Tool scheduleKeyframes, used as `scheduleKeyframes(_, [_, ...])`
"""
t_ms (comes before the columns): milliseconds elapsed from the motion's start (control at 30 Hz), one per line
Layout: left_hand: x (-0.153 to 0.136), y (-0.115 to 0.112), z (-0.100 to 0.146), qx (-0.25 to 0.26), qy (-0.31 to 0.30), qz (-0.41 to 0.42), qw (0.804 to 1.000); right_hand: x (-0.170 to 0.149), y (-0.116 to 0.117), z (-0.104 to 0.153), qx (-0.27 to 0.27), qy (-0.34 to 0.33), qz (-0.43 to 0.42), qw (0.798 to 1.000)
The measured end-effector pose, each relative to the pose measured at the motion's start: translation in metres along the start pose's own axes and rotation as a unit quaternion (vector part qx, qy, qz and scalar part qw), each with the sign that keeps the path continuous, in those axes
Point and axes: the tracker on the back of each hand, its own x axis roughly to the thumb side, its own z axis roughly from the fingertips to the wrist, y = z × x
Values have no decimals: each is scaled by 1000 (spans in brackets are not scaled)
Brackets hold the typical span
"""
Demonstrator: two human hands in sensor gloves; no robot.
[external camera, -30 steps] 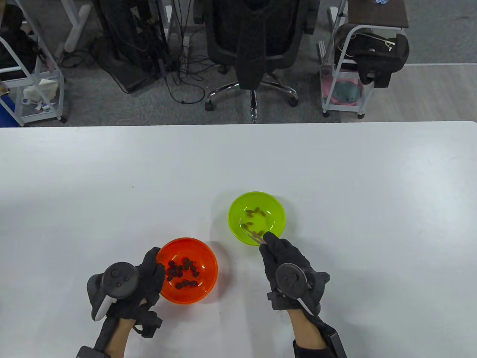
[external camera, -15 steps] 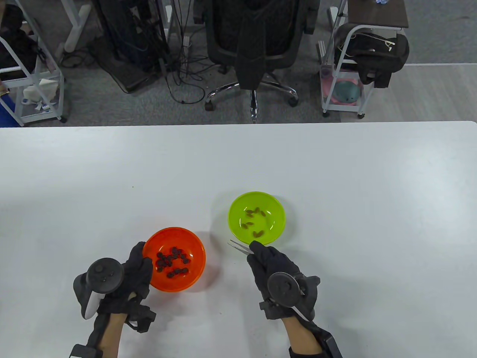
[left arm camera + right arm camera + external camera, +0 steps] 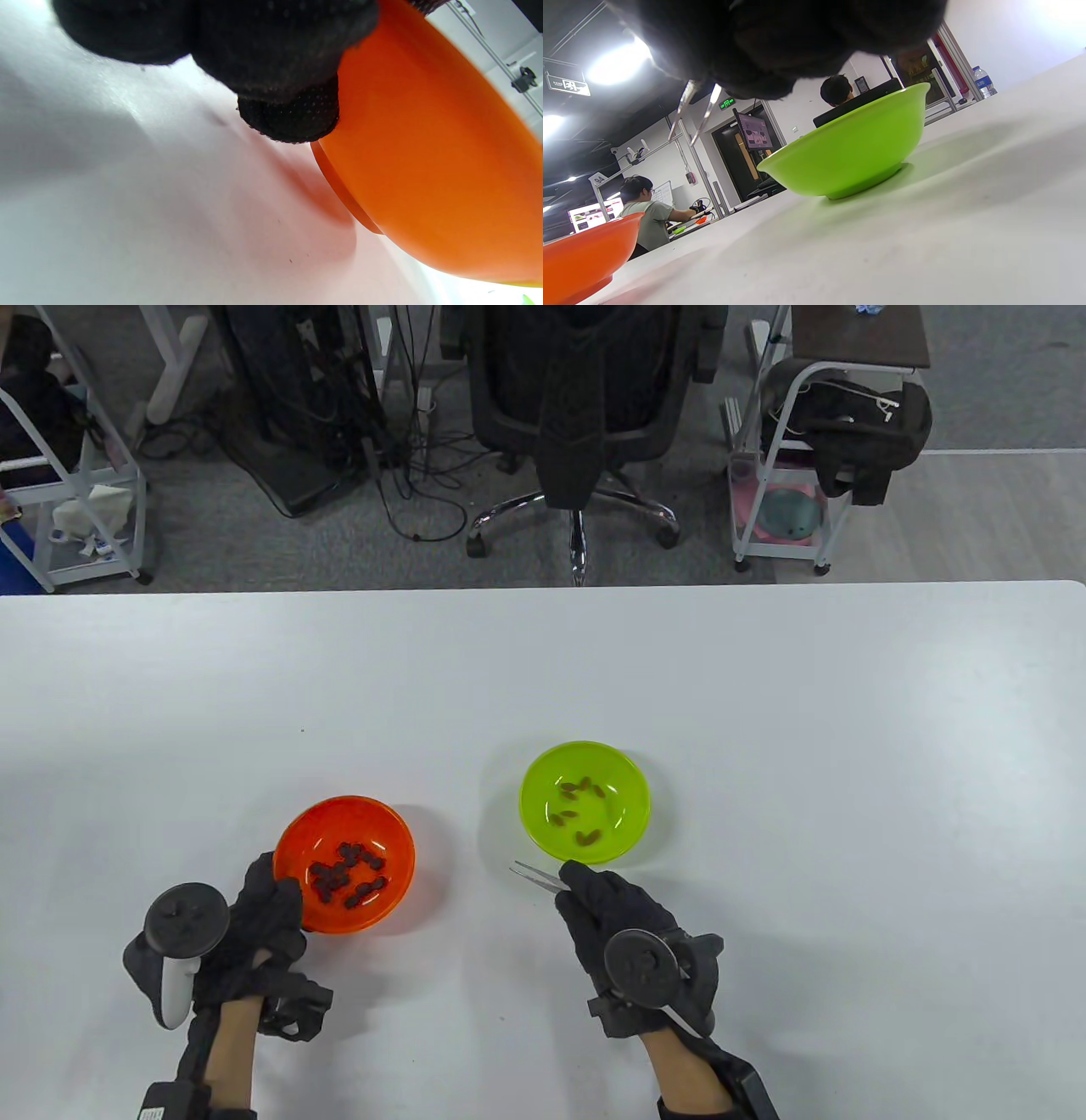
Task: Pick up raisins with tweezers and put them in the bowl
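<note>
An orange bowl [image 3: 339, 814] holds several dark raisins [image 3: 348, 878]. My left hand [image 3: 259, 920] grips its near-left rim and holds it tilted, its base partly off the table in the left wrist view [image 3: 424, 169]. A green bowl [image 3: 543, 780] holds several raisins [image 3: 581, 814]. My right hand [image 3: 611, 912] holds metal tweezers [image 3: 534, 875] just in front of the green bowl, tips pointing left and slightly apart, nothing between them. In the right wrist view the tweezer tips [image 3: 698, 108] hang left of the green bowl [image 3: 848, 152].
The white table [image 3: 848, 729] spreads wide around both bowls. An office chair [image 3: 585, 407], cables and carts stand beyond its far edge.
My left hand has carried the orange bowl left and away from me. My right hand has drawn the tweezers back out of the green bowl to just in front of it.
</note>
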Motion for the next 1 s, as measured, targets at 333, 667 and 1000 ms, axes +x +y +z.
scheduleKeyframes(333, [1,-1,-2,-5,15,-6,1000,6,3,3,13,-19,1,1000])
scheduleKeyframes(667, [-1,-2,-2,-11,41,-31,999,5,3,3,12,-18,-2,1000])
scheduleKeyframes(1000, [5,21,10,83,26,-124,989,4,2,4,7,-20,-7,1000])
